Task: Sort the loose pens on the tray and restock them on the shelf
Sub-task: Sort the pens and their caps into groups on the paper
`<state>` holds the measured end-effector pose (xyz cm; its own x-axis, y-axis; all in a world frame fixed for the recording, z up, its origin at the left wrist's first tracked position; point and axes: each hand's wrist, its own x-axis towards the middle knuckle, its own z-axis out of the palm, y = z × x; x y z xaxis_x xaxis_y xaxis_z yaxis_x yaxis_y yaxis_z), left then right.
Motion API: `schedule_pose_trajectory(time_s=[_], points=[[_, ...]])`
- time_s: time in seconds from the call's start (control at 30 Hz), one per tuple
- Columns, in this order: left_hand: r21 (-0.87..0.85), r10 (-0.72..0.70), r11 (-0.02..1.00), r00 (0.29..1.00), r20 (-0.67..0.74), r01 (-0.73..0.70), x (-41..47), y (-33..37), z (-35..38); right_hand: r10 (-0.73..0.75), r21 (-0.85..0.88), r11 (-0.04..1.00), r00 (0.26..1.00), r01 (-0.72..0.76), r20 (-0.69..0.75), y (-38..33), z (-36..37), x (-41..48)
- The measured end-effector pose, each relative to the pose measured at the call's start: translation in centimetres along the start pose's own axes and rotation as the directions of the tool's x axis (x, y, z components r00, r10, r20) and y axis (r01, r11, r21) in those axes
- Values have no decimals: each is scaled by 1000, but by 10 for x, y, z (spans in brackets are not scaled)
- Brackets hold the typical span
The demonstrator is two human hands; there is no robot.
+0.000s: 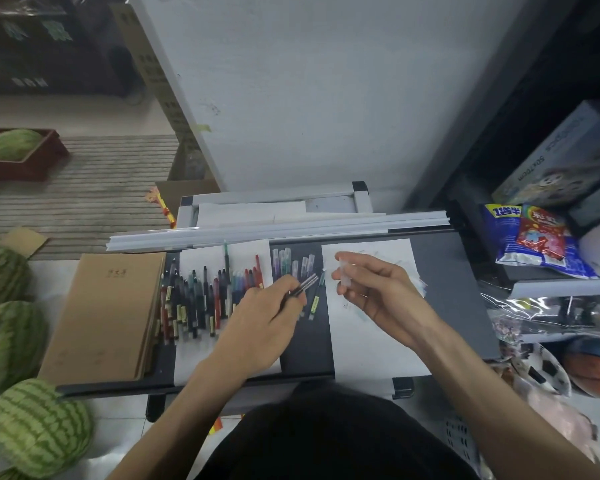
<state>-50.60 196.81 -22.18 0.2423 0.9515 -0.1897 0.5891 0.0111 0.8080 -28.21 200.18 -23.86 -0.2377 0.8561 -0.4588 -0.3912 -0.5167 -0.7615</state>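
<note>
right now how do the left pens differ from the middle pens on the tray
The left pens are many, mostly black and red, lying on white paper. The middle pens are few, with clear pale caps, on the bare dark tray. Both groups lie side by side.

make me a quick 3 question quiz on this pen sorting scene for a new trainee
1. Multiple choice: what lies at the left end of the tray?
A) brown notebooks
B) a basketball
C) snack bags

2. True or false: the right hand is empty.

3. Fill in: the left hand holds a dark ____.

Key
1. A
2. False: it pinches a small clear cap.
3. pen
</note>
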Motion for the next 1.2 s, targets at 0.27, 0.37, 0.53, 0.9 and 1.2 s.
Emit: schedule_pose_trajectory(time_s=[0.27, 0.37, 0.53, 0.9, 1.2], points=[[50, 129, 991, 989, -72, -126, -8, 20, -12, -250, -357, 895, 963, 268, 96, -16, 13, -18], [75, 137, 988, 987, -84, -131, -9, 20, -15, -297, -440, 838, 947, 321, 125, -26, 13, -21], [76, 139, 988, 986, -89, -133, -10, 22, -17, -287, -524, 782, 941, 338, 179, -33, 13, -20], [113, 152, 984, 984, -95, -141, -9, 16, -19, -296, -631, 697, 939, 339, 178, -39, 15, -19], [184, 181, 968, 983, -38, -171, -2, 12, -10, -274, -740, 599, 946, 307, 171, -22, 24, -13]])
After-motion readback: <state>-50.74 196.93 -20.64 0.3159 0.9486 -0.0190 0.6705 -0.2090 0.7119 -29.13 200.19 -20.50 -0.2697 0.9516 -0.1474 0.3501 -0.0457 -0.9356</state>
